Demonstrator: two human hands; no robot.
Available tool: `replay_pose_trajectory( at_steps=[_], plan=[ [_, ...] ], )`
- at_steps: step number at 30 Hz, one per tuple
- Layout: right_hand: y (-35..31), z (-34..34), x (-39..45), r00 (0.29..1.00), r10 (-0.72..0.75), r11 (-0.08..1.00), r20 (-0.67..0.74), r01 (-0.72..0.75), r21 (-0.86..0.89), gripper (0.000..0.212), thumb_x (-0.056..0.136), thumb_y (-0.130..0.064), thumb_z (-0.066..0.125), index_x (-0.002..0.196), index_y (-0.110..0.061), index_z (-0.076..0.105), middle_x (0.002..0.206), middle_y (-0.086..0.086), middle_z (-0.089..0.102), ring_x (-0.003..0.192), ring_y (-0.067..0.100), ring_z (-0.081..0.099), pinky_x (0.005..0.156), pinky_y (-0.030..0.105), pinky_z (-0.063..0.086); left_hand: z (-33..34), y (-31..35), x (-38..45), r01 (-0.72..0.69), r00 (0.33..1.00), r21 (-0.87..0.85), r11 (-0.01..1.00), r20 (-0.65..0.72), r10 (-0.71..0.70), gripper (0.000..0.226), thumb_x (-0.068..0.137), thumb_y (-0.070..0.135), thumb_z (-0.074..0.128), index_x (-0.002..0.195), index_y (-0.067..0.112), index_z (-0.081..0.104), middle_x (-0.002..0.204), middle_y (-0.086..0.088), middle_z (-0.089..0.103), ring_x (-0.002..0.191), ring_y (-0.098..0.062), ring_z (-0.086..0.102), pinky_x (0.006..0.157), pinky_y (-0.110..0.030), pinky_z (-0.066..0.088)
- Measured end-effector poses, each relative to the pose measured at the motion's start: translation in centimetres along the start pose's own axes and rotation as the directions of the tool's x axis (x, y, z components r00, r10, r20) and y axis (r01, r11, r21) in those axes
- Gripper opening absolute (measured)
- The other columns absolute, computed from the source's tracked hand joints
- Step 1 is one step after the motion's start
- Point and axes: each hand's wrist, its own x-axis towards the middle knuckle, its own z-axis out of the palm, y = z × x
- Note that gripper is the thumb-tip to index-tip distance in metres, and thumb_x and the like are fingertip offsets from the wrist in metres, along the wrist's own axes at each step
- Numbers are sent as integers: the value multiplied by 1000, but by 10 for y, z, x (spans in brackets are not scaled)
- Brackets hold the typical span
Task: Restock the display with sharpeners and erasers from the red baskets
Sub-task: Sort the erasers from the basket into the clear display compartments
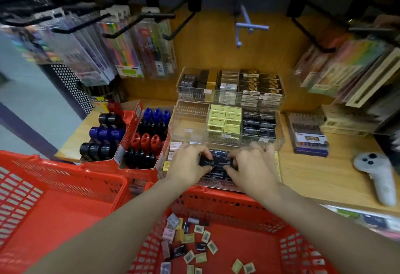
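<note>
Red plastic fills the near view: two baskets stand side by side against the wooden worktop (pixel 313 172). The left basket (pixel 54 204) shows only its bare floor; the right basket (pixel 249 206) holds a scatter of loose erasers (pixel 190 243), roughly two dozen, in black, pale yellow, pink and grey wrappers.

Both hands meet over the front clear tray (pixel 171 166) of the display. The left hand (pixel 186 165) and the right hand (pixel 251 165) together pinch a short row of black erasers (pixel 216 162), each grip grasping one end with thumb below and fingers curled over the top. How many erasers are in that row cannot be told. The row sits just above more black erasers already lying in the tray.

Behind it rise two more clear trays. The middle tray (pixel 190 120) carries a block of yellow erasers and a block of black ones, with its left section bare. The back tray (pixel 229 87) is packed with black, gold and white packs.

To the left stand two red cardboard boxes of sharpeners: the far-left box (pixel 132 122) shows black, blue and red barrel-shaped ones, and the nearer box (pixel 161 154) shows rows of blue, black and red ones.

On the right of the worktop lie a pack of pens (pixel 307 135) and a white controller (pixel 376 178).
</note>
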Motion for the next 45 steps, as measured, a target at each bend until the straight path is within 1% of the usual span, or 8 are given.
replay_pose_trajectory(
  at_steps=[7, 11, 17, 22, 29, 35, 40, 45],
  plan=[
    [-8, 12, 14, 995, -81, 981, 66, 91, -173, 29, 86, -47, 61, 101, -24, 70, 113, 3, 59, 111, 25, 44, 87, 46, 22, 2, -3, -1, -21, 999, -39, 999, -42, 20, 30, 74, 18, 81, 72, 34, 56, 89, 8, 67, 96, -14, 50, 80, -28, 41],
    [-1, 7, 8, 997, -55, 984, 46, 47, 172, 24, 82, -42, 68, 99, -24, 66, 100, -2, 64, 102, 17, 53, 85, 31, 40, -2, 1, 0, 27, 997, -198, 980, -72, -42, 21, 80, 16, 79, 83, 25, 60, 88, 7, 65, 86, -11, 60, 75, -22, 50],
    [33, -37, 5, 966, 195, 481, 170, -245, 842, 22, 77, -15, 82, 85, -25, 64, 73, -8, 67, 59, -2, 63, 52, 9, 49, -27, 10, 3, 334, 940, -607, 721, 154, -305, 32, 90, 7, 68, 119, 20, 62, 115, -4, 62, 111, -18, 59, 95, -28, 49],
    [67, -59, 0, 933, 337, 483, 125, -285, 828, 20, 80, -17, 80, 91, -25, 65, 86, -4, 66, 75, 10, 63, 64, 15, 47, -43, 20, -8, 398, 898, -710, 580, 173, -404, 24, 87, 0, 71, 101, 18, 67, 116, -6, 62, 114, -21, 60, 102, -36, 49],
    [65, -67, -20, 847, 252, -112, 469, -455, 883, 20, 94, 1, 57, 104, -11, 71, 118, 17, 62, 97, 28, 69, 73, 29, 60, -54, 28, -25, 485, 803, -829, 279, 295, -518, 28, 77, 4, 81, 95, 14, 61, 83, -9, 70, 64, -13, 66, 54, -19, 56],
    [46, -67, -15, 860, 161, 3, 484, -491, 871, 23, 91, 1, 64, 112, -8, 67, 99, 15, 67, 83, 22, 70, 73, 26, 60, -48, 36, -22, 486, 769, -866, 117, 360, -529, 4, 92, -2, 61, 93, 1, 59, 103, -16, 64, 85, -20, 66, 60, -23, 60],
    [24, -49, 7, 966, 68, 787, 249, -205, 582, 27, 84, -21, 77, 107, -27, 65, 85, -12, 65, 75, 3, 60, 60, 13, 42, -40, 29, -8, 507, 787, -780, 366, 246, -565, 18, 86, 3, 72, 95, 17, 66, 116, -13, 66, 92, -22, 63, 76, -30, 55],
    [-6, -18, 31, 964, -90, 959, 249, 17, 282, 29, 82, -22, 78, 109, -16, 68, 107, 8, 69, 101, 27, 65, 89, 39, 54, -34, 23, 5, 459, 802, -827, 325, 228, -553, 19, 82, 2, 75, 96, 11, 65, 109, -12, 69, 90, -16, 67, 71, -20, 55]
  ],
)
